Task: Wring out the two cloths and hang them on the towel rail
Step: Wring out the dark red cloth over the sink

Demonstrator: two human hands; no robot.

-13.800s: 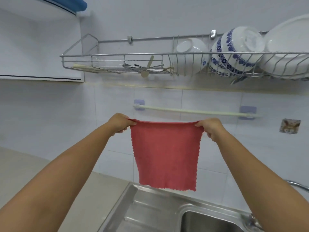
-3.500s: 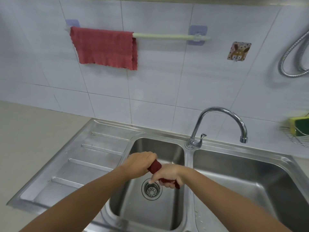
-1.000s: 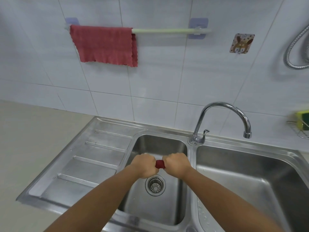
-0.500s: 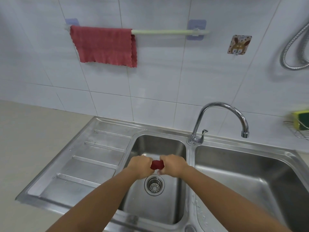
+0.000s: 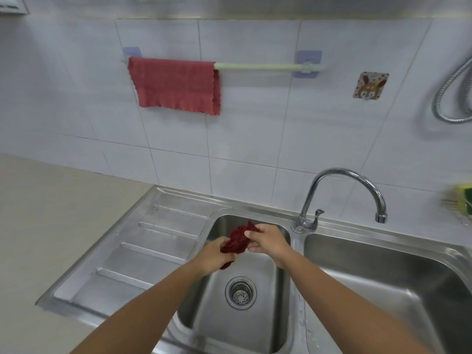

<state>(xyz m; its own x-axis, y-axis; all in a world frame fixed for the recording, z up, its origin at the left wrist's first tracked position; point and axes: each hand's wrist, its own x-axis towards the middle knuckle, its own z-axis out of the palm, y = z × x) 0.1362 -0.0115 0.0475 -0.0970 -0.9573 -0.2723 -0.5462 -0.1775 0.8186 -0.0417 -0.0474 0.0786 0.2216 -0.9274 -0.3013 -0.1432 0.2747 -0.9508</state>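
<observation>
A pale red cloth hangs spread over the left half of the light green towel rail on the tiled wall. A dark red wet cloth is bunched and crumpled between my hands, above the small left sink basin. My left hand grips its lower end. My right hand pinches its upper part with the fingertips. The right half of the rail is bare.
A chrome tap arches between the two basins, its spout over the large right basin. A ribbed drainboard lies to the left, beige counter beyond. A sponge in a wire holder and a metal hose hang at right.
My hands were clenched close together on the tightly twisted dark cloth. They have risen and loosened, and the cloth now shows as a loose crumpled bunch. The view has tilted up slightly.
</observation>
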